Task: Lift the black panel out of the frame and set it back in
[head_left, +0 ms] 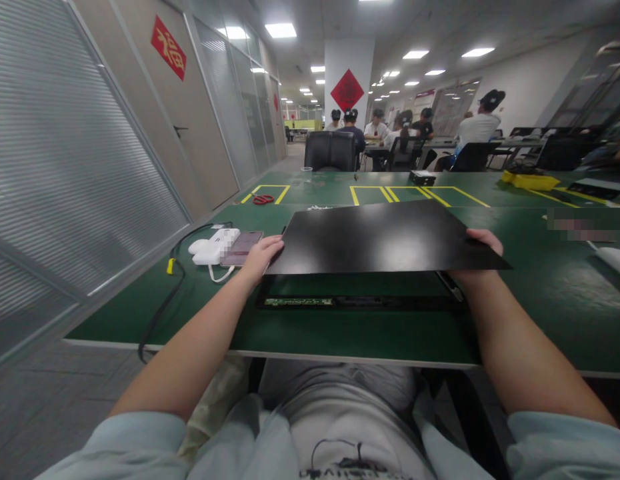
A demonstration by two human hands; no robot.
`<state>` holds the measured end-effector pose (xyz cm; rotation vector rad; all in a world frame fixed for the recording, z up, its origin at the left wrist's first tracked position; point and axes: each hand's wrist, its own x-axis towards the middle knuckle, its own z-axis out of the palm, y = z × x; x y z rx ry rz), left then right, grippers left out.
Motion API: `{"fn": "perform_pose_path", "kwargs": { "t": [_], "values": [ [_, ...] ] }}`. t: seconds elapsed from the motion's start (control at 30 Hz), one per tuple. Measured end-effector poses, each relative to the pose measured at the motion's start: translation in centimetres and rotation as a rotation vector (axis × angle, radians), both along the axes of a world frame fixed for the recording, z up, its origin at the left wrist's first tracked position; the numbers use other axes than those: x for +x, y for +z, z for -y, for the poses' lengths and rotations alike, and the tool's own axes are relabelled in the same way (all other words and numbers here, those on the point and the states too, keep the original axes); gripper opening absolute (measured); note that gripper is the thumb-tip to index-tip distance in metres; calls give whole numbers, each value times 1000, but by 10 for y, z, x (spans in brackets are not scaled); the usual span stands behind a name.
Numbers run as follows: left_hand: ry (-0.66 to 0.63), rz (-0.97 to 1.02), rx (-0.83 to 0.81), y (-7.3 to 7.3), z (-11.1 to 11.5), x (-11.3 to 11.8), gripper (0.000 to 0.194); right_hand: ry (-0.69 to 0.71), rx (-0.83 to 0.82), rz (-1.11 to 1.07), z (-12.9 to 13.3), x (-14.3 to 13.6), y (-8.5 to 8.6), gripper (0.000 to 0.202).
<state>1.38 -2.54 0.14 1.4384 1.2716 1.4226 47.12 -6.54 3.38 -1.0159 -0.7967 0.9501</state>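
Note:
A flat, glossy black panel point(385, 237), like a screen panel, is held up level above the table between my two hands. My left hand point(263, 257) grips its left edge, fingers closed along the side. At the right edge my right hand point(483, 257) is closed around the panel, its lower fingers hidden underneath. Below the panel lies a thin black frame point(390, 303) on the green table point(350, 333). A strip of green circuit board point(297, 302) shows along the frame's near side. The far part of the frame is hidden by the panel.
Left of my hand lie a white charger block point(216, 247), a phone point(246, 245) and a black cable point(165, 313). Red scissors point(263, 199), a small black box point(422, 177) and a yellow tool pouch point(530, 181) sit farther back. Several people are seated beyond the table.

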Motion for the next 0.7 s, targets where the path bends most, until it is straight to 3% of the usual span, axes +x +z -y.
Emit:
{"fn": "perform_pose_path", "kwargs": {
  "t": [0.1,0.37,0.7],
  "values": [
    [0,-85,9,-2,2,4,35,-106,71,-67,2,-2,4,33],
    [4,-265,33,-4,0,-2,38,-190,317,-256,0,-13,12,20],
    [-90,-636,117,-11,-4,-9,31,-412,227,-294,-15,-4,6,17]
  ]
}}
